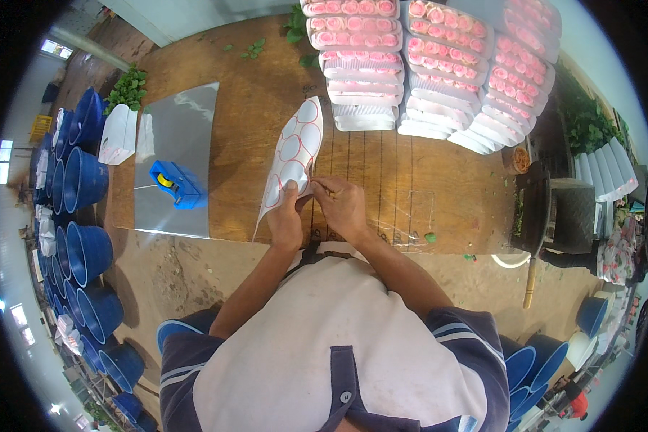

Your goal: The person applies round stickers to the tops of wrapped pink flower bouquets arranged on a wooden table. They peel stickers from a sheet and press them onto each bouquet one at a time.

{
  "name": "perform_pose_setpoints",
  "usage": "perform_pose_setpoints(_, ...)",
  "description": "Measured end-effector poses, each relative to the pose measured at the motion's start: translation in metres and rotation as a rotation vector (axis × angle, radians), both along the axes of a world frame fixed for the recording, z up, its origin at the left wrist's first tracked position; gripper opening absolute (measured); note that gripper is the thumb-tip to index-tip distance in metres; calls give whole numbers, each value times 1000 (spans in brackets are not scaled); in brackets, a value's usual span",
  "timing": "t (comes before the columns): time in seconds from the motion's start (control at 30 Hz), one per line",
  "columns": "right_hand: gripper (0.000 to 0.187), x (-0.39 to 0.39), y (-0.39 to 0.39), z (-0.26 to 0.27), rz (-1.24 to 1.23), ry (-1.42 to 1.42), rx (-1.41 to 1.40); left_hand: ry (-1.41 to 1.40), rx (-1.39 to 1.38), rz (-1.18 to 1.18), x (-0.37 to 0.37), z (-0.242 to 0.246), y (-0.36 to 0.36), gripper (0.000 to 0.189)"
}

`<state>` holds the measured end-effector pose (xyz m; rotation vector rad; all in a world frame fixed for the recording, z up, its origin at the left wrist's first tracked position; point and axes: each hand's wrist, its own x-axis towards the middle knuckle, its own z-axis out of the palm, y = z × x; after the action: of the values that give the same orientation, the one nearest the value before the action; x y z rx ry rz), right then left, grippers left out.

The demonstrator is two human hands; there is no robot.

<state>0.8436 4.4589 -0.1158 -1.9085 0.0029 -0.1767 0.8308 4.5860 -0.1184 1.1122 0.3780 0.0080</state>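
Observation:
A white sheet of round stickers (291, 148), printed with red rings, is held up over the wooden table. My left hand (286, 216) grips its lower part, thumb on the front face. At the sheet's right edge, the fingertips of my right hand (341, 208) pinch close beside the left thumb. Whether they hold the sheet itself or a sticker's edge is hidden by the fingers. To the left, a blue tape dispenser (178, 184) with a yellow core stands on a clear plastic sheet (186, 129).
Wrapped bunches of pink roses (356, 65) are stacked at the back right of the wooden table (248, 183). A white paper-wrapped bundle (119, 135) with leaves lies at the left edge. Blue buckets (89, 254) line the floor to the left. A wooden-handled tool (530, 281) projects at right.

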Motion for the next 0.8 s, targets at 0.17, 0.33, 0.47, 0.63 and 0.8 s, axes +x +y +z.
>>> perform_pose_setpoints(0.17, 18, 2, 0, 2, 39, 55, 66, 150, 52, 26, -3, -5, 9, 42)
perform_pose_setpoints(0.33, 19, 6, 1, 2, 71, 146, 192, 202, 120, -36, -5, 3, 13, 43)
perform_pose_setpoints(0.47, 18, 7, -1, -1, 123, 99, 188, 232, 240, -33, -4, 10, 15, 43)
perform_pose_setpoints(0.63, 17, 5, 0, -1, 116, 302, 243, 183, 168, 46, -4, 8, 15, 44)
perform_pose_setpoints(0.8, 18, 5, 2, 2, 92, 226, 182, 206, 70, 104, -5, 5, 17, 42)
